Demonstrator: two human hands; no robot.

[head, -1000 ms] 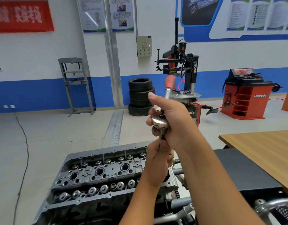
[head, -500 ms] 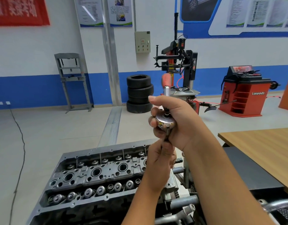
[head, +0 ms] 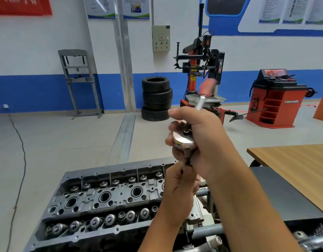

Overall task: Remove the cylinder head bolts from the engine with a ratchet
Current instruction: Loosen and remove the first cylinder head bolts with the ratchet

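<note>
The right hand (head: pixel 198 142) is wrapping its fingers around the ratchet (head: pixel 184 140) at the head, at the centre of the frame above the engine (head: pixel 106 199), probably to steady it. The left hand (head: pixel 180 190) is gripping something dark just below the head, seemingly an extension or a bolt; which cannot be told. The ratchet's long axis is running from the shiny head up and away to the upper right, ending in the blurred red grip. The shaft under the head is pointing down towards the engine's right end, lower centre.
</note>
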